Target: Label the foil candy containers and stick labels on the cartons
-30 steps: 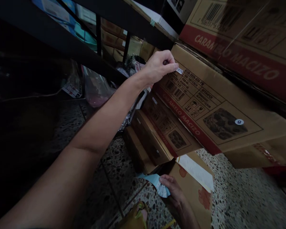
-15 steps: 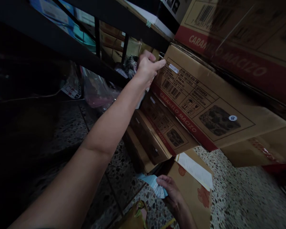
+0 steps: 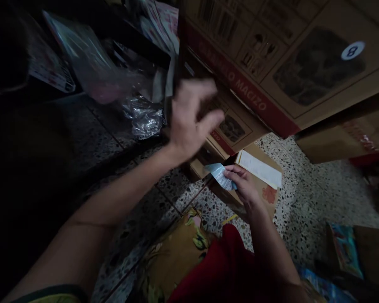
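dimly lit interior. the floor (image 3: 306, 185) is speckled terrazzo, dark and pale chips mixed, divided into tiles by thin, straight joints (image 3: 180, 213). it appears palest right of centre; the far left lies in near-black shadow. upper left: an oblique black rail (image 3: 145, 45).

Yellow-green sleeve (image 3: 55, 299), dark green hem (image 3: 65, 288); red garment (image 3: 221, 267); mustard floral-print cloth (image 3: 173, 256); bare forearms (image 3: 113, 206).

Label sheet (image 3: 221, 176) light blue; carton (image 3: 265, 69) brown, red-banded; floor (image 3: 322, 189) speckled.
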`<state>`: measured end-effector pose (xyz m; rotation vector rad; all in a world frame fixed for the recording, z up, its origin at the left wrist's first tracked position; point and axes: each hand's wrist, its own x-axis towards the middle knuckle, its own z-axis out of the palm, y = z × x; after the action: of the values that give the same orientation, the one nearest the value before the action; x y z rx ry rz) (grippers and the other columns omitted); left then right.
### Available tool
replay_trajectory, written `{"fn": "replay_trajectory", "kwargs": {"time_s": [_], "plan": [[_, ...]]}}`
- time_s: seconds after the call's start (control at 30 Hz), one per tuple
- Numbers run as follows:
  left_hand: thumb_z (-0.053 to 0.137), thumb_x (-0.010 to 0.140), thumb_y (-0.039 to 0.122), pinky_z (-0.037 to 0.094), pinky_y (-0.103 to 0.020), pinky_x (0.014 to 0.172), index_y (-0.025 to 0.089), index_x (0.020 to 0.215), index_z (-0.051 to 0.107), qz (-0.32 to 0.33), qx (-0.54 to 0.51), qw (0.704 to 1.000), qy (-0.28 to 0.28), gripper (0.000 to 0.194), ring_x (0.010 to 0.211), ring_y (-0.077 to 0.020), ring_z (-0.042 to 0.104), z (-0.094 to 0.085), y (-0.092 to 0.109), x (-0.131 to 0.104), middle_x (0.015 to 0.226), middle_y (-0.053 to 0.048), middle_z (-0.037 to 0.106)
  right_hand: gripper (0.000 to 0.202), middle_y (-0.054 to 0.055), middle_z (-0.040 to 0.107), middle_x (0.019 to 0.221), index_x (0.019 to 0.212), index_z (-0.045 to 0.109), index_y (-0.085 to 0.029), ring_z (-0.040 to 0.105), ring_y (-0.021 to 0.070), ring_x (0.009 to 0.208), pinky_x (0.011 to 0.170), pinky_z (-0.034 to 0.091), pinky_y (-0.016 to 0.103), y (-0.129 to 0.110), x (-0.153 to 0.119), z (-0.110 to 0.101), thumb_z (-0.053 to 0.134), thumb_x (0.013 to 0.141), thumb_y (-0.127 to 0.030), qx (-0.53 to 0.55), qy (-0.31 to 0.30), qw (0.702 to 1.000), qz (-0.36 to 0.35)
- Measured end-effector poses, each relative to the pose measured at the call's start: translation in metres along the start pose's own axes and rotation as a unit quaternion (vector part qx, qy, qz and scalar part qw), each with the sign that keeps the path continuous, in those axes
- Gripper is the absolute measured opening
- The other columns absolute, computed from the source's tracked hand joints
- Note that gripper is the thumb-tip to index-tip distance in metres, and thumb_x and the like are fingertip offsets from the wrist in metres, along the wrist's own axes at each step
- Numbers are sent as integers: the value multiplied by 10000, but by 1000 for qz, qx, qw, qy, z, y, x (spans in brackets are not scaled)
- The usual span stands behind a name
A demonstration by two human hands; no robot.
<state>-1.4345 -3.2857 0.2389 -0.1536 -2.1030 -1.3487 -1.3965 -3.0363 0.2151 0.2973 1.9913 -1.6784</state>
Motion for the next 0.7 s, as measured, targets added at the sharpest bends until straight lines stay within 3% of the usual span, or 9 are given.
{"fn": "replay_trajectory", "kwargs": {"time_s": [0.03,0.1,0.17,0.27,0.53,0.7], "plan": [[592,923,433,332,-450,1139,243,1240,574,6,-24,995,-96,370,1265,-250,515,8,4,-27,1298,-75,607,364,-21,671,625,768,759,-173,525,77,515,519,411,210,-4,-4,0,905,515,-391,-19,-10,1000,-6],[556,925,448,433,-413,985,211,1030,665,-34,-81,961,-262,281,1064,-228,601,26,5,-69,1030,-48,683,361,-20,672,629,789,769,-170,512,73,512,516,402,212,-9,-11,2,895,530,-388,-47,-32,998,-14],[567,898,453,456,-323,806,173,868,660,-115,-143,919,-349,297,866,-181,599,39,1,-90,821,-17,646,377,-10,694,669,819,775,-172,532,79,536,535,417,220,-12,-15,2,895,529,-381,-60,-48,997,-14],[601,849,425,380,-242,646,153,746,608,-211,-223,884,-352,290,683,-117,505,45,-6,-94,680,28,550,369,-12,699,675,794,770,-175,542,78,542,542,421,215,-13,-15,1,902,514,-375,-65,-48,997,1],[647,786,391,336,-226,634,143,697,582,-280,-311,858,-297,271,651,-92,434,42,-4,-92,656,39,499,317,-21,668,593,715,760,-161,522,70,502,502,396,193,-13,-7,1,904,520,-364,-43,-66,997,15],[718,741,467,294,-214,570,145,693,560,-341,-376,818,-271,362,590,-76,389,49,-7,-100,615,55,455,327,-10,656,565,671,741,-157,519,74,487,491,406,202,-11,-3,4,905,527,-401,-18,-69,997,11]]}}
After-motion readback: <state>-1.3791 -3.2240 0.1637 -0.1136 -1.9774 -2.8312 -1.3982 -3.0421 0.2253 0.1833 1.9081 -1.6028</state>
